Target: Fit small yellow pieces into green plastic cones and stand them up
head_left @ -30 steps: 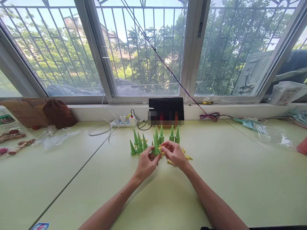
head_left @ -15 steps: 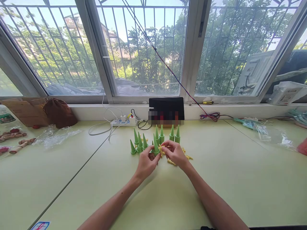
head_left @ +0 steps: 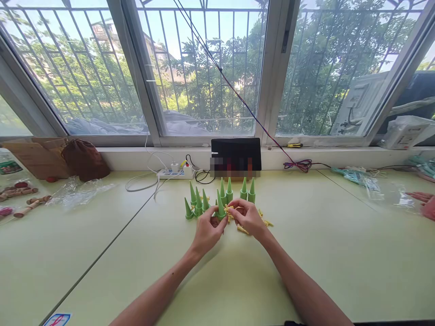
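Had cones standing on table, screen behind, power strip behind-left, bag farther left, cable bundle behind-right, some small pieces front-right.

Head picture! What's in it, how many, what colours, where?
Windows: several, grey-framed, back
Table: one, pale green, below windows
Cones: at least nine, green, middle
Yellow pieces: several, yellow, near cones
Screen: one, black, behind cones
Power strip: one, white, beside screen
Pouch: one, brown, back left
Cardboard: some, brown, beside pouch
Wooden pieces: several, brown, left edge
Cables: several, white and dark, back
Other person's hand: one, right edge
Left hand: one, holding cone
Right hand: one, pinching yellow piece
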{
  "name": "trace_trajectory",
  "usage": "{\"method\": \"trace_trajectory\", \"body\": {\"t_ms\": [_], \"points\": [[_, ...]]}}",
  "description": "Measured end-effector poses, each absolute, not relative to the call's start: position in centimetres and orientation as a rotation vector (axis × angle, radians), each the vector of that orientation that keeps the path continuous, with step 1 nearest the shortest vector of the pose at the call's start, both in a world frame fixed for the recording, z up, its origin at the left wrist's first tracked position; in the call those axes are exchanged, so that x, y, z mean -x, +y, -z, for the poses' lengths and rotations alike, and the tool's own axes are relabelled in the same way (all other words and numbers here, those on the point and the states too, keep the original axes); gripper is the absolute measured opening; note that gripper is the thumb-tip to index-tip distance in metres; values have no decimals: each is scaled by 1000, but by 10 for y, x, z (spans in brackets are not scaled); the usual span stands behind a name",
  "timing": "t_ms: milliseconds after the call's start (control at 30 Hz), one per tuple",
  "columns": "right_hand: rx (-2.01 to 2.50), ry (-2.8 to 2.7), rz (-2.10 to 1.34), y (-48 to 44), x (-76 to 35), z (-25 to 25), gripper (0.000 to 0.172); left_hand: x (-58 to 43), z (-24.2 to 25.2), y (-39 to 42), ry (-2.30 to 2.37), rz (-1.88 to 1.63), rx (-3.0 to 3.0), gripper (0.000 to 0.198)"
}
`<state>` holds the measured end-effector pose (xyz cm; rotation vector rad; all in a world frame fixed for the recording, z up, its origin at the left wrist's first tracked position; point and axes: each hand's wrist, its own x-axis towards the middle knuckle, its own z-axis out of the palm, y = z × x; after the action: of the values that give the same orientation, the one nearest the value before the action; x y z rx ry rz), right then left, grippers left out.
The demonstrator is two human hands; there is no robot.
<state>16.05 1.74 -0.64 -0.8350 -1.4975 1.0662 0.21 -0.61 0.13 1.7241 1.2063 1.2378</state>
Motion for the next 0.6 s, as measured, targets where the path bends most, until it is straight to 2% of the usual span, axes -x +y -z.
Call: {"method": "trace_trajectory", "body": {"t_ms": [600], "points": [[827, -1506, -1082, 19, -161, 8, 23, -3, -3, -7, 1181, -1233, -1737, 25]]}}
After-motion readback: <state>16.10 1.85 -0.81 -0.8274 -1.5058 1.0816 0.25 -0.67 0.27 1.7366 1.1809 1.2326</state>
